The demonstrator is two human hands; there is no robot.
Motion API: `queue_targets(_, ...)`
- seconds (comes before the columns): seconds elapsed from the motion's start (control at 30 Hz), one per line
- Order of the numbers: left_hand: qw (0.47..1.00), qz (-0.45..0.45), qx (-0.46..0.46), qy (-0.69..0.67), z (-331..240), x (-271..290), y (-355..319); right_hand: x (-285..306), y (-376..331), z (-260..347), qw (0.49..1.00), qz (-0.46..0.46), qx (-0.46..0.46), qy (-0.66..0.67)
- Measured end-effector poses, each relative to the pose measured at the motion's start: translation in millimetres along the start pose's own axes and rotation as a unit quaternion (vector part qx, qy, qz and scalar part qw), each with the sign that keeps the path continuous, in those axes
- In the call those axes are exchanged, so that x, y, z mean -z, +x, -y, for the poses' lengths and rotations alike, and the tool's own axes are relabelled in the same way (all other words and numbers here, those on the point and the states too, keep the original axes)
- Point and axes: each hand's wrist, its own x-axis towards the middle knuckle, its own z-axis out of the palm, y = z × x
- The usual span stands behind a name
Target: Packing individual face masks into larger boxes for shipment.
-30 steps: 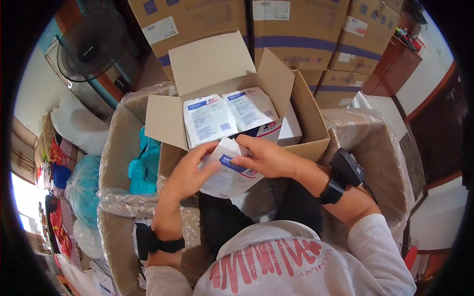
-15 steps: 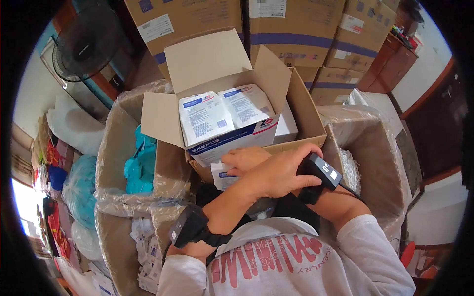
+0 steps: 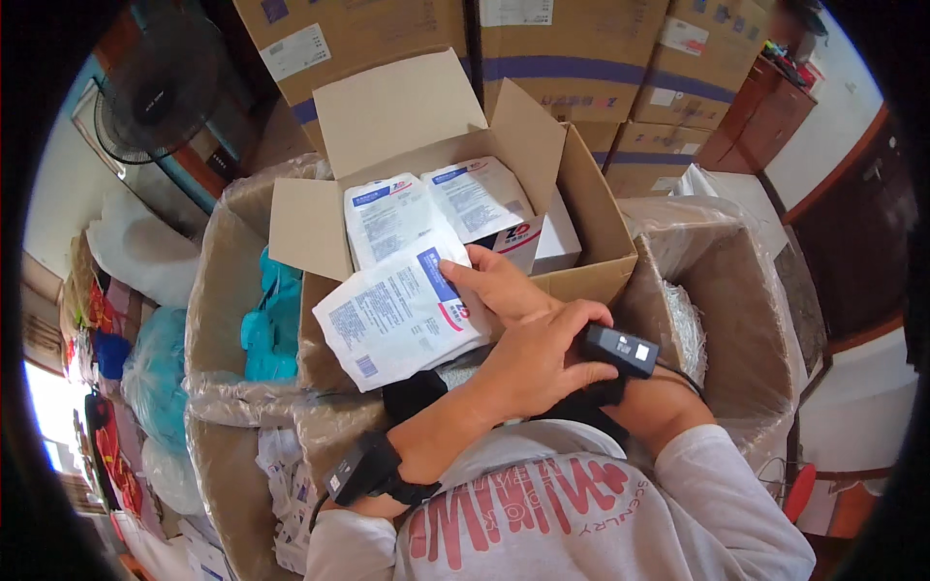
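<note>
A flat white packet (image 3: 387, 315) with a blue band and a red stripe lies tilted in front of the open carton (image 3: 395, 102). My right hand (image 3: 504, 289) grips its right edge, thumb on top and the other fingers hidden beneath. My left hand (image 3: 538, 360) crosses over my right forearm. Its thumb and fingers close around the near end of a black wrist device (image 3: 622, 351) strapped there. Two similar packets, a left one (image 3: 387, 211) and a right one (image 3: 477, 198), sit in the carton, the left one partly covered by the held packet.
The carton rests in a larger cardboard box (image 3: 596, 276). Plastic-lined bins stand around me: one with teal items (image 3: 276, 334), one with small white packets (image 3: 291, 523), one with whitish strips (image 3: 683, 329). Stacked cartons (image 3: 572, 73) rise behind, and a fan (image 3: 160, 92) stands far left.
My right hand has brought the white packet up from low in front of the carton, so its whole printed face shows. My left hand stays at the wrist device, which has shifted slightly.
</note>
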Motion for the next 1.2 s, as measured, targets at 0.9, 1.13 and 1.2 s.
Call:
queue_targets(0.9,0.996,-0.088,0.015,0.024,36.2,-21.5,-39.0,-14.9,-3.2,46.0,0.969,-0.132,0.208,0.013)
queue_targets(1.13,0.988,-0.118,-0.019,0.102,46.1,-30.4,-41.4,-29.0,-16.2,49.6,0.987,-0.099,0.111,0.052)
queue_targets(1.2,0.992,-0.092,0.005,0.082,43.5,-25.1,-45.6,-28.7,-17.8,49.8,0.988,-0.103,0.108,0.024)
